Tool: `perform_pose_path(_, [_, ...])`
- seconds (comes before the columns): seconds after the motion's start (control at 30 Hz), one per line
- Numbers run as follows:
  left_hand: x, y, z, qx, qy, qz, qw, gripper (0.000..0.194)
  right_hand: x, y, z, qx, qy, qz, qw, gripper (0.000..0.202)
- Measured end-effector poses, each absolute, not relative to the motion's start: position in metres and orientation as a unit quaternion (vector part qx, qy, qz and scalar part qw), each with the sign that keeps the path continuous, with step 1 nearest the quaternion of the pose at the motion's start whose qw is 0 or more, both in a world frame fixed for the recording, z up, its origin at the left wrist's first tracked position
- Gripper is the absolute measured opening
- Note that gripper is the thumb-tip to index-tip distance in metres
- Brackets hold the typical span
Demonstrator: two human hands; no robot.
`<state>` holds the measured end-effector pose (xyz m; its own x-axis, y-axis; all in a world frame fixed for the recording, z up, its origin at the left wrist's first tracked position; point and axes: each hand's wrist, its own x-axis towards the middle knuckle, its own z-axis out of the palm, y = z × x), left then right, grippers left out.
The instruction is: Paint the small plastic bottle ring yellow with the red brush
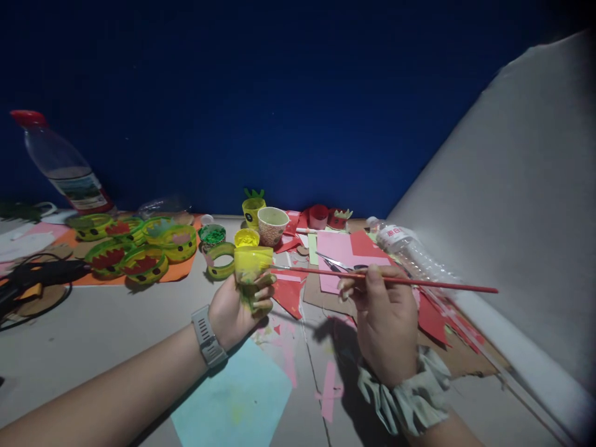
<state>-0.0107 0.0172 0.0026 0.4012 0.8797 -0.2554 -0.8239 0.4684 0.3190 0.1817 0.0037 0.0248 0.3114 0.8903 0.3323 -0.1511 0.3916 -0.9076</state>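
Observation:
My left hand [238, 310] grips a small cup painted yellow [252, 264], held on its side above the table. My right hand [382, 316] holds a long red paintbrush [419, 282] with its tip pointing left, touching or almost touching the cup. A watch sits on my left wrist and a pale scrunchie on my right wrist. Just behind the cup lie a yellow-green ring [220, 260], a yellow paint pot [246, 236] and a green paint pot [212, 234].
Several yellow rings with red centres [144, 266] lie on an orange sheet at left. A patterned paper cup [272, 225], scissors [336, 265] on pink paper, a lying plastic bottle [410, 248], a glue gun [41, 273], a tilted bottle [65, 164] and a light-blue sheet [237, 397] surround my hands.

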Motion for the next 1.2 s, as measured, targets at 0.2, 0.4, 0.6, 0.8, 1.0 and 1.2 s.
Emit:
perform_pose_path(0.2, [-0.0126,0.017,0.009,0.072,0.207,0.498,0.839,0.034,0.1836,0.0074,0.0216,-0.433,-0.465,0.337,0.694,0.017])
perform_pose_path(0.4, [-0.0099,0.0182,0.0092,0.076,0.247,0.518,0.815,0.036,0.1839,0.0073,0.0212,-0.424,-0.464,0.322,0.709,0.018])
perform_pose_path(0.6, [-0.0067,0.0163,0.0071,0.104,0.266,0.547,0.787,0.042,0.1804,0.0011,0.0228,-0.413,-0.465,0.358,0.696,0.017])
perform_pose_path(0.8, [-0.0064,0.0168,0.0086,0.101,0.276,0.553,0.779,0.038,0.1816,0.0028,0.0195,-0.429,-0.468,0.346,0.691,0.017])
perform_pose_path(1.0, [-0.007,0.0183,0.0076,0.078,0.286,0.552,0.78,0.03,0.1833,0.008,0.0162,-0.44,-0.466,0.33,0.693,0.017])
perform_pose_path(1.2, [-0.009,0.0171,0.0063,0.071,0.271,0.544,0.791,0.032,0.1869,0.0095,0.0201,-0.429,-0.455,0.319,0.712,0.019])
